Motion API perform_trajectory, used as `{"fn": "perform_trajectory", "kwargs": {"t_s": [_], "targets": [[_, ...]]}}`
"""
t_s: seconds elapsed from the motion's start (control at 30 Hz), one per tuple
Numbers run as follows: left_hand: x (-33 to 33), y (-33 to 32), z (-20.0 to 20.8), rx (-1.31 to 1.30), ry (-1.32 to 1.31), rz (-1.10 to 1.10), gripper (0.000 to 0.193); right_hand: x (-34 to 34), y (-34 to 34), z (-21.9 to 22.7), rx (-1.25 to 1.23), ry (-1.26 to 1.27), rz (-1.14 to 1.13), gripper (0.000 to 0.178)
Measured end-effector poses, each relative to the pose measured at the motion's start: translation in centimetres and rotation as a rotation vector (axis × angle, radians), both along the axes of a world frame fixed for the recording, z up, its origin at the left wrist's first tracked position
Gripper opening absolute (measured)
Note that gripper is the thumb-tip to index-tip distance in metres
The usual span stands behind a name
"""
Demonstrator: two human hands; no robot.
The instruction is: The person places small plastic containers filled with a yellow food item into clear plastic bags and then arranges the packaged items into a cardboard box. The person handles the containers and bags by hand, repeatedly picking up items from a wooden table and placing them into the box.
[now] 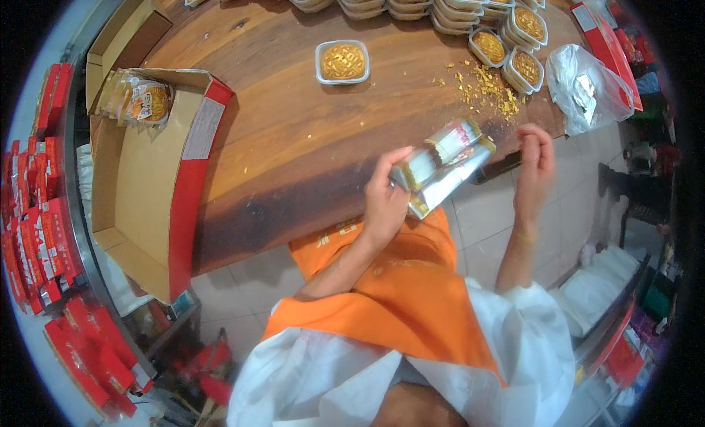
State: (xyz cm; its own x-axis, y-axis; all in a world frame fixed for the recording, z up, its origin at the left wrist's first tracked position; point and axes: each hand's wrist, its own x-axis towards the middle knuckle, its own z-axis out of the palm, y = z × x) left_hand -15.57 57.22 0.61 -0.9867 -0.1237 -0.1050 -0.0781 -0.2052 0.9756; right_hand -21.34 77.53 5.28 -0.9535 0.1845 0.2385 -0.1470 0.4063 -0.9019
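My left hand (387, 199) grips a bundle of shiny silver wrapper bags (446, 161) with gold edges, held just off the table's front edge. To the right of the bundle, my right hand (534, 174) is raised and apart from it. Its fingers are loosely bent, slightly blurred, and nothing shows in them. Beyond the bags, a single golden mooncake (342, 62) sits in a clear plastic tray on the wooden table (286, 133).
Stacked mooncakes in trays (448, 5) line the far edge, beside golden crumbs (488, 89). A clear plastic bag (587, 85) lies at the right corner. On the left, an open red-sided carton (147, 185) holds several wrapped mooncakes (143, 100). Red packages (44, 229) stand farther left.
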Motion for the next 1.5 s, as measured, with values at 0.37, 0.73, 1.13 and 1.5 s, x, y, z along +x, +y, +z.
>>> {"fn": "perform_trajectory", "kwargs": {"t_s": [0.37, 0.73, 1.13, 1.5], "targets": [[-1.2, -2.7, -0.8, -0.215, 0.372, 0.011, 0.034, 1.3, -3.6, 0.7, -1.016, -0.43, 0.585, 0.008], [-1.5, -6.1, -0.1, 0.23, 0.127, -0.132, 0.028, -1.5, 1.8, 0.2, -1.777, -0.064, 1.135, 0.09], [-1.5, -3.6, -1.1, 0.152, 0.143, 0.096, 0.034, 3.0, -7.6, -2.9, -1.125, -0.57, 0.407, 0.087], [-0.8, -2.8, 0.2, -0.552, 0.383, 0.09, 0.047, 0.8, -10.1, -4.1, -1.081, -0.288, 0.107, 0.02]]}}
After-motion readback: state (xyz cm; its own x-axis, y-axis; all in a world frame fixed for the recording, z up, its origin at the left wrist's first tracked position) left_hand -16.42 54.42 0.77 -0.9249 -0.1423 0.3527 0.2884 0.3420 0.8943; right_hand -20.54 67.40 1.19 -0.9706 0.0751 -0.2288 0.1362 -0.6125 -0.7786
